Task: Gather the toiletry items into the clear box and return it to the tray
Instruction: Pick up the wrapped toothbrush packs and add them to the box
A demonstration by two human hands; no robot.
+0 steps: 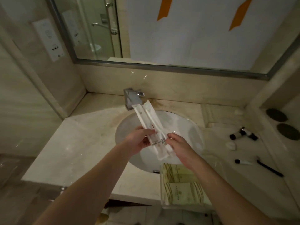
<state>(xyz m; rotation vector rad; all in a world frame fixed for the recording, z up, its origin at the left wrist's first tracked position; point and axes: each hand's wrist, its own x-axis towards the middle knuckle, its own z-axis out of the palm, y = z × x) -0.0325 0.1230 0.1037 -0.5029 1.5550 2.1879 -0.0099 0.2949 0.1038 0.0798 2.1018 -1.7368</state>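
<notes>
Above the sink basin [183, 125], both my hands hold long white wrapped toothbrush packets [146, 120]. My left hand [139, 140] grips them from the left near their lower part, and my right hand [178, 147] pinches their lower end from the right. The clear box [164, 189] stands on the counter's front edge under my right forearm, with pale green packets [183, 194] inside. On the counter at the right lie small dark-capped bottles [243, 133], a white tube [243, 162], a black comb [269, 169] and a small white round item [231, 145].
A chrome tap [132, 98] stands behind the basin. Two dark round coasters [282, 124] lie on a raised ledge at the far right. A mirror [178, 33] covers the wall above the beige marble counter [78, 150].
</notes>
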